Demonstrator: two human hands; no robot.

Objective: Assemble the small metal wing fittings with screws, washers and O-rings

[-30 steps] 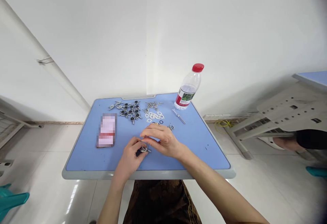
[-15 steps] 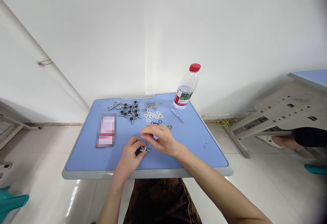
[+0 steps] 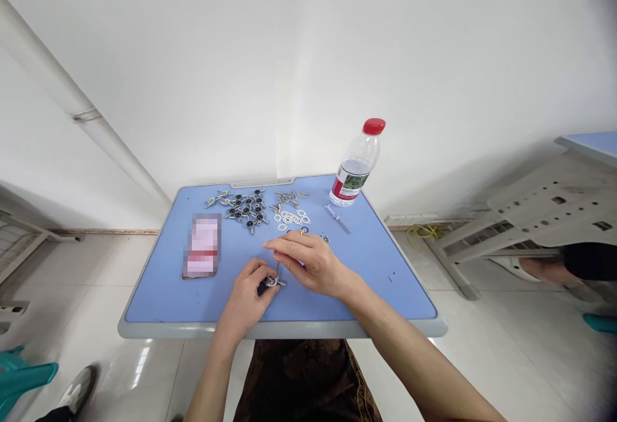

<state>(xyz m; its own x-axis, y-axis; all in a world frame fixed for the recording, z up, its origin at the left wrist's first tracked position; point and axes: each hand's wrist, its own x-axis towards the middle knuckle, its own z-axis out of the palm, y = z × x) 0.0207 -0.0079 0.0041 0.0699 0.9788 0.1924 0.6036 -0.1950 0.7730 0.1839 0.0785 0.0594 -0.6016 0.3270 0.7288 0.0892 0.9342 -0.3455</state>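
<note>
My left hand (image 3: 249, 290) is closed round a small silver metal part (image 3: 273, 281), steadying it on the blue desktop close to the front edge. Above that part my right hand (image 3: 308, 261) pinches a small screwdriver (image 3: 277, 269). Its thin shaft points down onto the metal part, and its reddish handle is mostly hidden by my fingers. Beyond my hands lie several metal parts with black round caps (image 3: 249, 210), a heap of flat white gaskets (image 3: 292, 218) and a pile of silver pins or screws (image 3: 288, 200). Small shiny pieces (image 3: 326, 239) are partly covered by my right hand.
A red-capped water bottle (image 3: 355, 164) stands at the desk's back right, with a slim clear-and-metal tool (image 3: 338, 219) before it. A blurred pinkish packet (image 3: 202, 245) lies at left. Another desk (image 3: 540, 210) and a person's leg (image 3: 544, 269) are at right; a shoe (image 3: 80, 388) shows lower left.
The view has shifted slightly. Both hands stay at the metal part, the right one turned a little with the screwdriver shaft showing more clearly. A shoe has appeared at lower left.
</note>
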